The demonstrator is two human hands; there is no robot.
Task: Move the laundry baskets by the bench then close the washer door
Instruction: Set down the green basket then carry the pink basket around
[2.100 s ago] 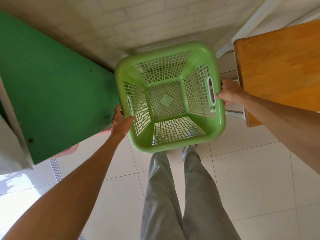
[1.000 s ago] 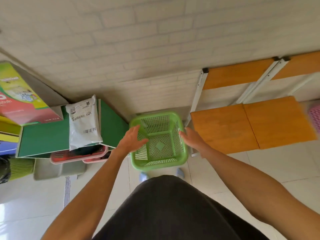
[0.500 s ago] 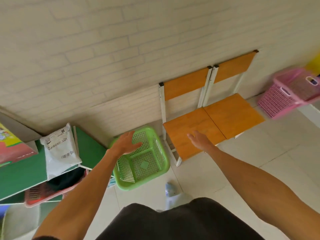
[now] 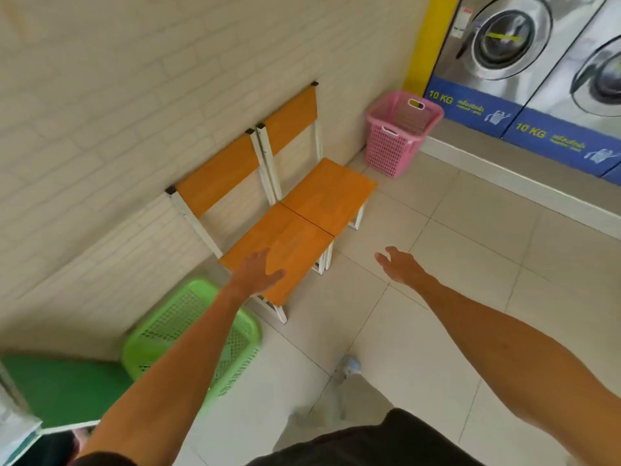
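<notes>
The green laundry basket (image 4: 161, 334) stands on the floor against the wall, just left of the orange bench (image 4: 302, 227). A pink laundry basket (image 4: 389, 149) stands at the bench's far right end, near the washers (image 4: 504, 38). My left hand (image 4: 258, 272) hovers open over the bench's near seat, holding nothing. My right hand (image 4: 400, 264) is open and empty above the tiled floor, right of the bench. The round washer doors in view look shut.
A green tabletop (image 4: 57, 388) fills the lower left corner beside the green basket. White tiled floor (image 4: 453, 280) stretches from the bench to the raised plinth under the washers. A brick-pattern wall runs behind the bench.
Both hands let go of the green basket, now on the floor by the bench. The view has swung right, bringing the pink basket and the washers into sight.
</notes>
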